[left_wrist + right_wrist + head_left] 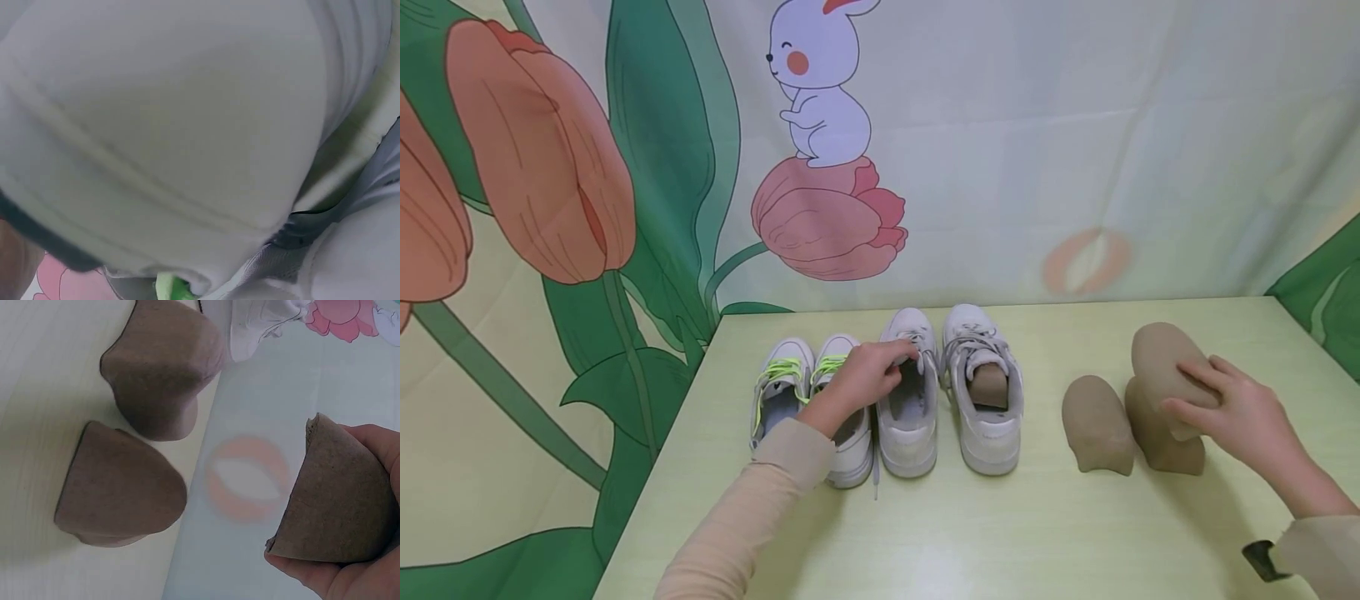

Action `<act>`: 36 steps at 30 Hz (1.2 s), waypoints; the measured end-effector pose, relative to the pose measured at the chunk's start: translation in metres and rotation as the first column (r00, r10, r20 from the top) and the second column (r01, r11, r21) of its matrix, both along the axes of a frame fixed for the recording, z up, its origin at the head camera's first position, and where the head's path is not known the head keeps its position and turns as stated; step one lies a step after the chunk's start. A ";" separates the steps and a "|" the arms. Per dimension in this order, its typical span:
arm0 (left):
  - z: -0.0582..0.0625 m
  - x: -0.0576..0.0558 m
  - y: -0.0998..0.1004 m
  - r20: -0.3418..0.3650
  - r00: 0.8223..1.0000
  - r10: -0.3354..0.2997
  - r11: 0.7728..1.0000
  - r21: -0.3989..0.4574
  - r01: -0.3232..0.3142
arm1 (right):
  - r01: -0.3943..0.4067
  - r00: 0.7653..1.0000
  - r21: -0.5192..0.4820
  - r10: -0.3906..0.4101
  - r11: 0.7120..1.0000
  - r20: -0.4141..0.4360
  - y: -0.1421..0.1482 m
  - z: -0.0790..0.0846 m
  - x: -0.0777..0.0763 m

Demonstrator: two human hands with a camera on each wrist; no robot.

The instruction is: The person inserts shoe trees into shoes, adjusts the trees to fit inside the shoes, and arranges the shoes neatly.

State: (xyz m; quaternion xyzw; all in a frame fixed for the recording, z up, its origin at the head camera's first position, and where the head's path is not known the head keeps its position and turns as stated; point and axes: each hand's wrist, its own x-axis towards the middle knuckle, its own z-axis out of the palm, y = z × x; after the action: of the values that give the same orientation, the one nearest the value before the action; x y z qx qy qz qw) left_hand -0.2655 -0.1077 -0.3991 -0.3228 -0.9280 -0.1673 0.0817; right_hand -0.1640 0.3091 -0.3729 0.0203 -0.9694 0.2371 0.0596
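Observation:
My left hand (pixel 868 373) reaches over the third white sneaker (pixel 907 450) from the left, its fingers pinching the tongue at the opening. My right hand (pixel 1243 408) grips a brown moulded shoe insert (pixel 1168 367), raised over the table, thumb on one side and fingers on the other. In the right wrist view that insert (pixel 337 500) shows its hollow end edge. Two more brown inserts stand below it on the table, a left one (pixel 1097 425) and a right one (pixel 1165 437) partly hidden. Inside the rightmost sneaker (pixel 992 442) sits another brown insert (pixel 988 386).
At the left stand two white sneakers with lime-green laces, the outer one (pixel 782 383) and the inner one (pixel 850 462) partly behind my left arm. A printed curtain (pixel 1000 167) hangs behind the pale table (pixel 970 533). A lace hangs beside the inner sneaker.

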 end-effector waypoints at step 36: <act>0.007 -0.006 -0.004 0.202 0.979 0.030 0.998 0.054 -0.042 | -0.245 0.969 -0.085 0.241 0.966 -0.054 -0.064 0.029 0.005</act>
State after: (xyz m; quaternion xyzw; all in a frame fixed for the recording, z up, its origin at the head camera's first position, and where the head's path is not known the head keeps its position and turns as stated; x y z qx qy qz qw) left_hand -0.2711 -0.1120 -0.3917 -0.2850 -0.9319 -0.2245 -0.0003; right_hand -0.1586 0.2453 -0.3442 0.1414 -0.9462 0.2862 0.0520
